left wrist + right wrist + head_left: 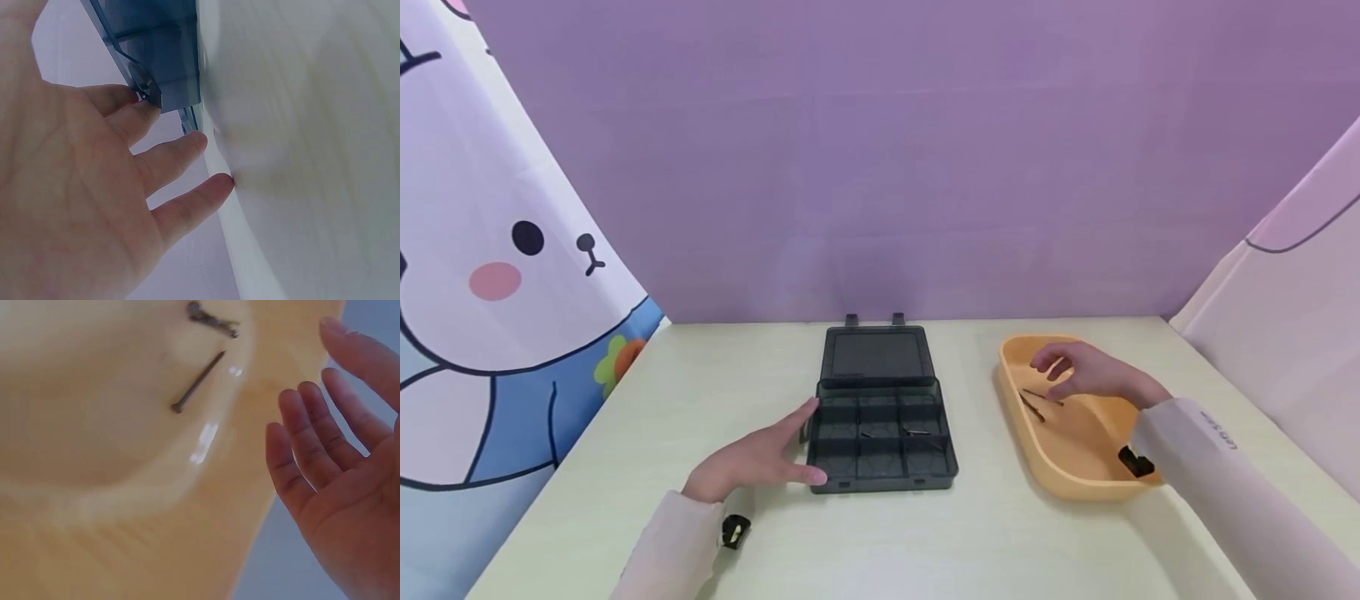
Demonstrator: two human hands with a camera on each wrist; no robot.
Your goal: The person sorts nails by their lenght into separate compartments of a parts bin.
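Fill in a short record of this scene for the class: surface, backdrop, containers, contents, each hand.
surface: pale tabletop
backdrop: plain purple sheet
container one: dark grey, rectangular, see-through compartment box, lid open
its contents: small thin pieces, too small to name
container two: glossy yellow-orange, rounded oblong tray, right of the box
its contents: thin dark metal nail; another dark piece, too blurred to name
left hand: spread at the box's left side
right hand: over the tray, fingers loosely bent, nothing visible in it
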